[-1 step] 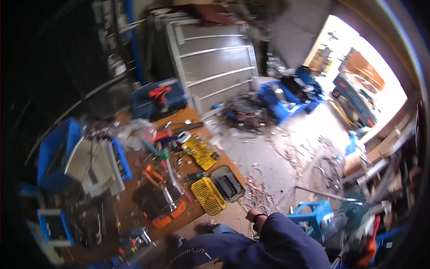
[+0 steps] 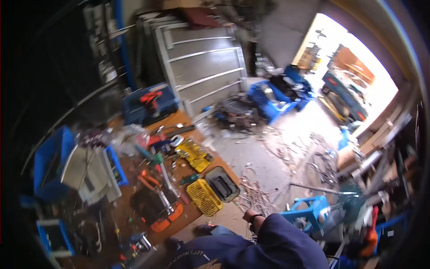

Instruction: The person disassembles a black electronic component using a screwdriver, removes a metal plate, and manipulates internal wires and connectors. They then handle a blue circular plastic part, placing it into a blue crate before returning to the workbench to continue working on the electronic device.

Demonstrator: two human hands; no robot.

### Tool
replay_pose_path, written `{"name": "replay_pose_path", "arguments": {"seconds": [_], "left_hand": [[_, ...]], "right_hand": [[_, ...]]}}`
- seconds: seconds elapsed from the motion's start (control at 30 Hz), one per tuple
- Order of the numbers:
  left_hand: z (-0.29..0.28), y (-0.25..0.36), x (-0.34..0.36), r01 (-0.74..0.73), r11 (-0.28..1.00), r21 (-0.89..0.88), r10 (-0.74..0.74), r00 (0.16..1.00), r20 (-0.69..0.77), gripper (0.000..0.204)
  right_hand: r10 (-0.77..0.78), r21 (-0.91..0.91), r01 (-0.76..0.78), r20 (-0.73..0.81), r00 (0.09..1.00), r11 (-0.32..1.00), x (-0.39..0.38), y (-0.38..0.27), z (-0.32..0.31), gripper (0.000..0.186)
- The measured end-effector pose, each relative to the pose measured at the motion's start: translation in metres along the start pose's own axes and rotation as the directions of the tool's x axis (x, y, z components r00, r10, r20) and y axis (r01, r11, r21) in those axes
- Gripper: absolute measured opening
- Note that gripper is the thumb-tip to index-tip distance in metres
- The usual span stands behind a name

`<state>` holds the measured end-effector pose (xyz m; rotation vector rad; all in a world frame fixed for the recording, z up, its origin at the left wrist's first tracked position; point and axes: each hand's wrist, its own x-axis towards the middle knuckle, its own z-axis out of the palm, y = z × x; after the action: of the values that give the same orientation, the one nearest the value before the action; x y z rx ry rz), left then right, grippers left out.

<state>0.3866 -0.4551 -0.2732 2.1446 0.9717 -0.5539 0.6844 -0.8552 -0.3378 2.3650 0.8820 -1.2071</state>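
Note:
My right hand (image 2: 251, 218) hangs low beside the workbench's (image 2: 179, 227) right edge, a dark band at its wrist and a dark blue sleeve behind it. Its fingers are small and blurred, so I cannot make out a grip. Closest to it on the bench are an open bit case, with a yellow perforated half (image 2: 204, 197) and a dark grey half (image 2: 222, 184). Beyond lies a yellow bit holder (image 2: 193, 154). Pliers with orange handles (image 2: 149, 180) and an orange-and-black tool (image 2: 167, 218) lie further left. My left hand does not show.
A red drill (image 2: 151, 101) rests on a blue case (image 2: 133, 107). Blue bins (image 2: 53, 154) stand at the left. Metal frames (image 2: 204, 67) lean at the back. Cables and scraps (image 2: 257, 195) litter the floor, near a turquoise machine (image 2: 309, 210). A bright doorway opens at the upper right.
The view has swung a little, and the bench, bins and doorway sit slightly further left in it. My right hand stays at nearly the same spot, and nothing was picked up.

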Motion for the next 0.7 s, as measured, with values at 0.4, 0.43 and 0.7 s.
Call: {"name": "replay_pose_path", "arguments": {"seconds": [0.4, 0.43, 0.7], "left_hand": [[-0.047, 0.040, 0.061, -0.241, 0.965, 0.102, 0.228, 0.966, 0.118, 0.021], [-0.048, 0.038, 0.064, -0.233, 0.966, 0.108, 0.221, 0.968, 0.118, 0.021], [-0.050, 0.018, 0.060, -0.147, 0.979, 0.140, 0.132, 0.985, 0.107, 0.023]], "right_hand": [[0.242, 0.601, -0.130, -0.109, 0.964, 0.789, -0.103, -0.110, 0.017, 0.032], [0.248, 0.622, -0.143, -0.084, 0.965, 0.770, -0.091, -0.114, 0.027, 0.032], [0.206, 0.687, -0.131, -0.028, 0.978, 0.714, -0.020, -0.155, 0.046, 0.030]]}}
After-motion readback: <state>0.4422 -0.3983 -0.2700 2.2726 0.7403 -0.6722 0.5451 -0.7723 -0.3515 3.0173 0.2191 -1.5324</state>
